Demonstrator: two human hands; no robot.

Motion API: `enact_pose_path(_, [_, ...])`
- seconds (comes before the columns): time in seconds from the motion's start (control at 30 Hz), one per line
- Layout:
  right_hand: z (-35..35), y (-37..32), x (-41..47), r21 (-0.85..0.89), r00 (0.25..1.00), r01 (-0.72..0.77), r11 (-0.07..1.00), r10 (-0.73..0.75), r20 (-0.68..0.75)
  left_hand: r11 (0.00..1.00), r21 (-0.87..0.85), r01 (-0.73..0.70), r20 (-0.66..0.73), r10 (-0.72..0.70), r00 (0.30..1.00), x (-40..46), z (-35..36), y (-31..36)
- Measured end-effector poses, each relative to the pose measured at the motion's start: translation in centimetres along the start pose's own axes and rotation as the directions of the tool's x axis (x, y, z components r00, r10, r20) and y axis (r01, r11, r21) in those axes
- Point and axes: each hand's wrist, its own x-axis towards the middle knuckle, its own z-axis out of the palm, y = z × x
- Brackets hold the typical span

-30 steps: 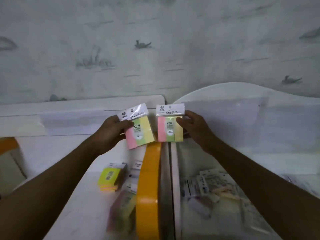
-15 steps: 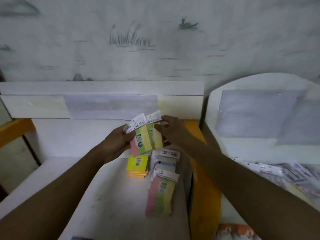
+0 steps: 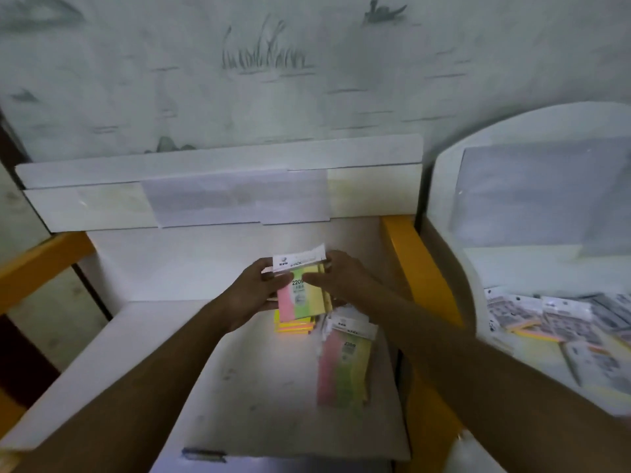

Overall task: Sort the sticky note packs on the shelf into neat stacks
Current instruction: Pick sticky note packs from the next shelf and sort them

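Two hands hold striped sticky note packs [image 3: 302, 291] together above the white shelf [image 3: 239, 387]: left hand [image 3: 254, 291] grips one side, right hand [image 3: 336, 279] the other. Below, a yellow stack [image 3: 294, 326] looks started; a loose pack [image 3: 343, 367] and a messy pile [image 3: 560, 322] remain.

Open floor: the white shelf compartment [image 3: 164, 363] is bare across its lower left and centre.
Blocked, centre right: a yellow pad stack [image 3: 293, 326] and a striped pack pile [image 3: 343, 365] just beside it.
Right limit: orange divider [image 3: 418, 268].
Rear limit: white back panel [image 3: 218, 199].
Right bin: packs [image 3: 560, 322] crowd it.
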Motion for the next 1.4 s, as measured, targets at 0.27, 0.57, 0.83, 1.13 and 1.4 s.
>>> enact_pose_path(0.27, [1.9,3.4,-0.7,-0.014,0.953,-0.209,0.978,0.200,-0.229,0.988,-0.018,0.154,0.209,-0.146,0.967,2.3,2.4,-3.5])
enact_pose_path(0.57, [3.6,7.7,-4.0,0.107,0.863,-0.384,0.917,0.398,-0.312,0.979,0.061,0.194,0.309,-0.203,0.929,2.1,3.5,-6.7])
enact_pose_path(0.83, [5.0,10.7,-5.6,0.097,0.796,-0.495,0.864,0.495,-0.350,0.942,0.326,0.079,0.336,-0.193,0.922,0.5,4.3,-7.0])
enact_pose_path(1.13, [6.4,10.2,-5.7,-0.002,0.839,-0.490,0.872,0.471,-0.274,0.919,0.261,0.296,0.291,-0.367,0.883,1.2,2.7,-8.0])
enact_pose_path(1.4, [3.8,6.8,-4.4,-0.218,0.905,-0.387,0.896,0.324,-0.276,0.635,0.743,-0.212,0.222,0.064,0.973,2.8,0.3,-4.6])
